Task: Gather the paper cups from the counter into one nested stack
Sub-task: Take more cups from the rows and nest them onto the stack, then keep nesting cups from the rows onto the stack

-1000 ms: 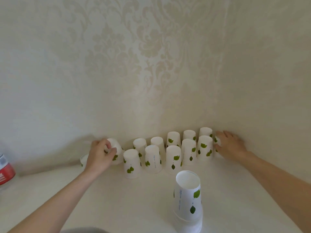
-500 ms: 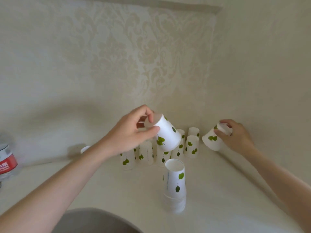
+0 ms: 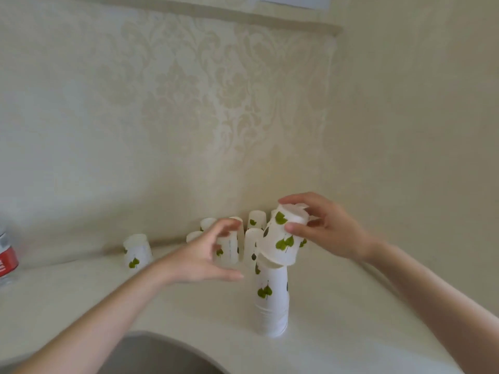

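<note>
A nested stack (image 3: pixel 271 298) of upside-down white paper cups with green leaf prints stands in the middle of the counter. My right hand (image 3: pixel 324 233) grips another upside-down cup (image 3: pixel 282 240) by its base, tilted, its rim just over the top of the stack. My left hand (image 3: pixel 208 255) hovers to the left of the stack with fingers apart and nothing in it. Behind the hands, several loose cups (image 3: pixel 256 220) stand upside down near the wall, partly hidden. One more cup (image 3: pixel 136 251) stands alone further left.
A bottle with a red label (image 3: pixel 6 259) stands at the left edge. The grey rim of a sink (image 3: pixel 151 352) curves along the bottom. Patterned walls meet in a corner right behind the cups. The pale counter (image 3: pixel 351 319) stretches to the right.
My left hand has let go of the cup it carried, and the stack stands taller. My right hand has brought its cup from the far right to above the stack.
</note>
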